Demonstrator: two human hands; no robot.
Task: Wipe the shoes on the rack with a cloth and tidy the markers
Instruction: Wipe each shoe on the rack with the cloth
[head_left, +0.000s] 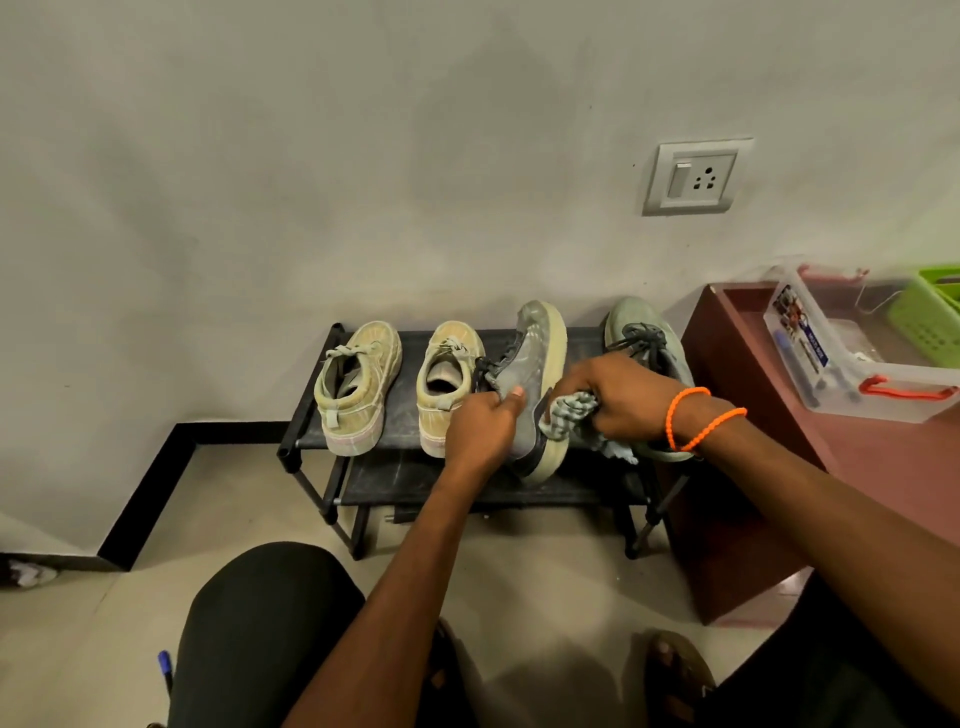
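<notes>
A black two-tier shoe rack (306, 431) stands against the wall. Two beige sneakers (358, 387) (447, 379) sit on its top shelf at the left. My left hand (480, 431) grips a grey sneaker (535, 364), tilted on its side with the pale sole facing right. My right hand (618, 400) holds a crumpled grey cloth (569, 415) against that sole. A second grey sneaker (644, 332) stands at the shelf's right end, partly hidden by my right wrist. A blue marker (165, 667) lies on the floor by my left knee.
A dark red cabinet (727, 467) stands right of the rack. On it sit a clear plastic box (831, 358) with red latches holding markers, and a green basket (930, 317). A wall socket (696, 176) is above. My knees and sandalled feet fill the foreground.
</notes>
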